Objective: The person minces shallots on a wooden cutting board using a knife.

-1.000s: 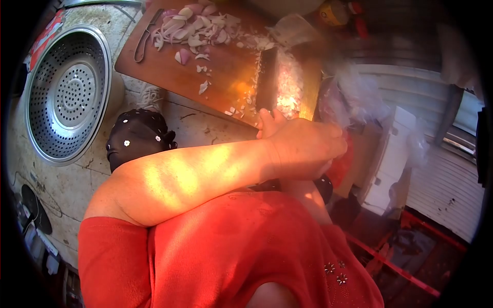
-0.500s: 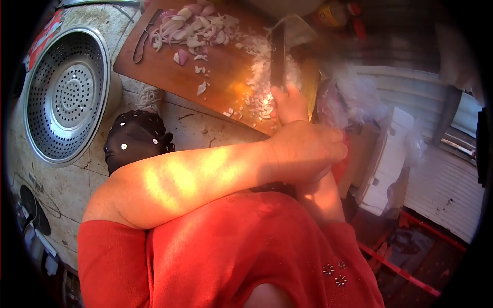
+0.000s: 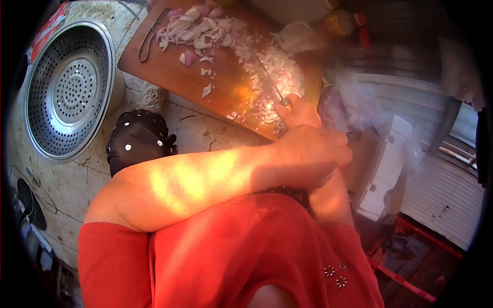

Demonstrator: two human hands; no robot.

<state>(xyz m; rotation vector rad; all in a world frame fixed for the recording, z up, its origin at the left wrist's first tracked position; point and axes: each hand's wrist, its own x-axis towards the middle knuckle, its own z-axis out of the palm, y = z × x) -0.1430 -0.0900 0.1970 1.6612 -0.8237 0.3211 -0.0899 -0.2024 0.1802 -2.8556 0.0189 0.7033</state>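
My right hand (image 3: 300,112) is closed round the handle of a knife (image 3: 271,82), whose blade is seen nearly edge-on among finely chopped onion (image 3: 284,66). My left hand (image 3: 314,153) lies across my right wrist with its fingers curled; its palm side is hidden. Under the onion is a brown cutting board (image 3: 179,72). Larger onion slices (image 3: 203,31) are heaped at its far side, and a peeler-like tool (image 3: 149,43) lies near its left edge.
A perforated metal colander (image 3: 72,92) stands on the tiled floor at the left. Right of the board are plastic bags (image 3: 354,102) and a white box (image 3: 384,169). A bottle (image 3: 339,23) is behind the board. My knee (image 3: 138,138) is near the board's front edge.
The knife has gone from upright in view to slanting up-left, its blade now nearly edge-on. My right hand has moved forward and right, then slightly back. My left hand has barely shifted.
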